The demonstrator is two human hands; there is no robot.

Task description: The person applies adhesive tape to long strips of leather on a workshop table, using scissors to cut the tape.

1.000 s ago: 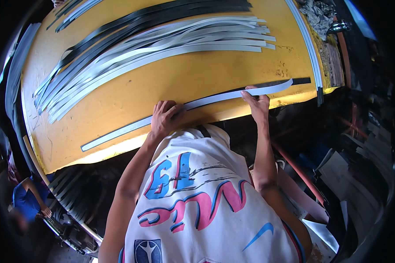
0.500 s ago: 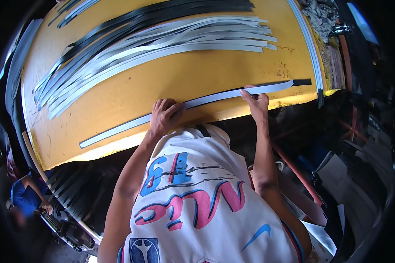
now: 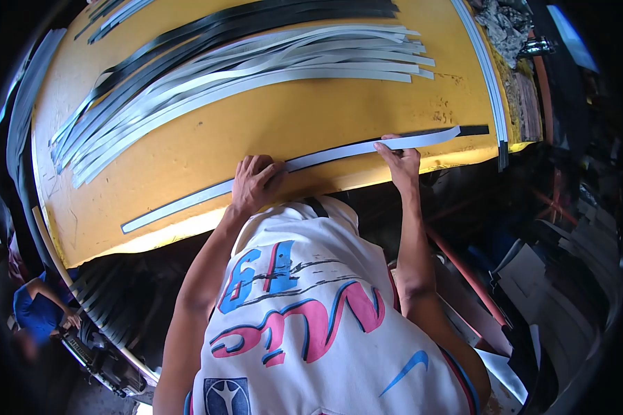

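A long white strip (image 3: 180, 205) lies over a slightly wider black strip (image 3: 474, 130) near the front edge of the yellow table. My left hand (image 3: 255, 181) rests on both strips left of their middle, fingers curled and pressed down. Farther right, my right hand (image 3: 400, 159) pinches the white strip between thumb and fingers. Beyond that hand, the white strip's right end bends slightly away from the black one, whose tip shows bare. The curled fingers of my left hand hide part of the strips.
Behind lie a bundle of white strips (image 3: 284, 67) and several black strips (image 3: 256, 22). More pale strips (image 3: 483, 62) run along the table's (image 3: 339, 111) right edge, near a crumpled grey bundle (image 3: 502, 31). At lower left, a person in blue (image 3: 40, 304) is beside the table.
The whole view has shifted slightly left. Both hands keep nearly the same places on the strips, and their grips look unchanged.
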